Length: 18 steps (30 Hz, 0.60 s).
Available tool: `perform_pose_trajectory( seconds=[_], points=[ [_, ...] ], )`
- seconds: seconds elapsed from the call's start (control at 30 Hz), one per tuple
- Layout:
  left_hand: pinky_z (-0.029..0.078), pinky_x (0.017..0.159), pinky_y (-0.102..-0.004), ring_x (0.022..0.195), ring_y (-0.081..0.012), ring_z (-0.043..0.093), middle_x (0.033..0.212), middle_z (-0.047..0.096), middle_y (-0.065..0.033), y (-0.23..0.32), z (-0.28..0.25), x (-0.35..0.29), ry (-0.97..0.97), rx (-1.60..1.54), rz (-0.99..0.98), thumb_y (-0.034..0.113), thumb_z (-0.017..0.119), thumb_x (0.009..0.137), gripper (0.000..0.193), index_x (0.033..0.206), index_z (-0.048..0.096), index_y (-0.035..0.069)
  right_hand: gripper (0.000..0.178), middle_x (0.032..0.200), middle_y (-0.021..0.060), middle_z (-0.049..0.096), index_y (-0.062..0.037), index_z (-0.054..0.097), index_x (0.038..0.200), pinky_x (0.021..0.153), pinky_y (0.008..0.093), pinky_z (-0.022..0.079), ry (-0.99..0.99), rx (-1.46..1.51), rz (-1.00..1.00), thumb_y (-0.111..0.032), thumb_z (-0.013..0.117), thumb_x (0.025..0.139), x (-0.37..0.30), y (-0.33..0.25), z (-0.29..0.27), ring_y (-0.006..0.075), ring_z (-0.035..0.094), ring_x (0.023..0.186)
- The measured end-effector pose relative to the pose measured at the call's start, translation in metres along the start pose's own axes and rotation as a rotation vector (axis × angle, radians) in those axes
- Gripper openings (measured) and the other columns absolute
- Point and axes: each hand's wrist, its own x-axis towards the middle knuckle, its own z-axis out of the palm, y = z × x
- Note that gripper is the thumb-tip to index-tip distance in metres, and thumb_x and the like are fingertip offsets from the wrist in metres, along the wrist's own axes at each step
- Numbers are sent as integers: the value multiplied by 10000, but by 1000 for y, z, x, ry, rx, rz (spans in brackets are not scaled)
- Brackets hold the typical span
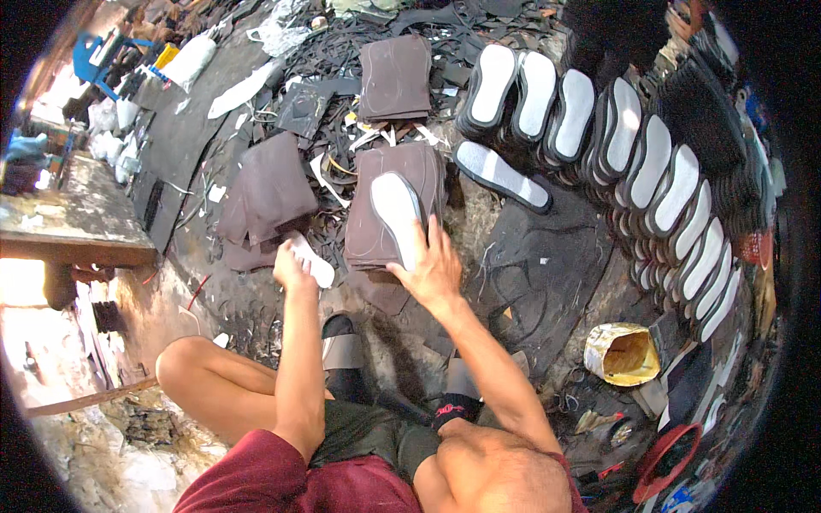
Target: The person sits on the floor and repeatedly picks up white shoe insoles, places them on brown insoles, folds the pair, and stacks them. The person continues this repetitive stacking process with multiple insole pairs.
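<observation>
My right hand (434,267) spans the near end of a white-topped shoe sole (395,203), thumb on one side and fingers along the other. Under that sole lies a stack of brown sheets (363,235) with curved outlines drawn on them. My left hand (292,267) is closed around a small white rounded piece (320,269), partly hidden by the fingers. Just beyond it rests another pile of brown sheets (272,188), skewed and overlapping. A third brown stack (395,77) sits farther off. One loose dark-edged sole (503,176) lies to the right of the middle stack.
Stacked white-topped soles (616,128) curve along the right. Nearer stand a yellowish open container (623,354) and a red-rimmed basin (669,462). Dark scraps (505,26) litter the far floor. A wooden bench (77,227) stands at left; a person in dark clothes (611,34) is far right.
</observation>
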Motion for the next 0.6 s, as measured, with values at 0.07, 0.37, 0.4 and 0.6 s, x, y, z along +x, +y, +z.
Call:
perform_pose_trajectory(
  seconds=[0.07,0.37,0.4,0.6],
  points=[
    [515,822,-297,983,-189,648,1121,686,-109,-11,24,23,-313,93,441,86,735,824,450,1241,622,-37,836,1450,219,482,-55,385,1491,1067,449,441,-30,331,104,-195,762,758,0,-6,-3,365,508,1289],
    [489,991,-356,1153,-288,650,1232,668,-229,-5,192,103,-560,787,337,379,808,781,697,1298,610,-44,918,1517,236,400,-15,294,1535,1166,482,289,235,152,445,-133,773,760,-170,159,-69,417,386,1387],
    [505,962,-353,1105,-274,670,1186,690,-211,-22,203,78,-583,855,356,343,836,749,652,1247,647,-31,947,1541,239,366,-18,271,1545,1174,483,278,125,77,548,-181,793,772,-187,167,-85,428,345,1413],
    [557,754,-343,783,-224,713,867,751,-94,15,184,18,-587,876,968,208,794,742,228,923,760,74,853,1482,222,449,-21,375,1496,1155,486,308,230,-32,361,-200,808,783,-164,129,-104,411,421,1358]
  ],
)
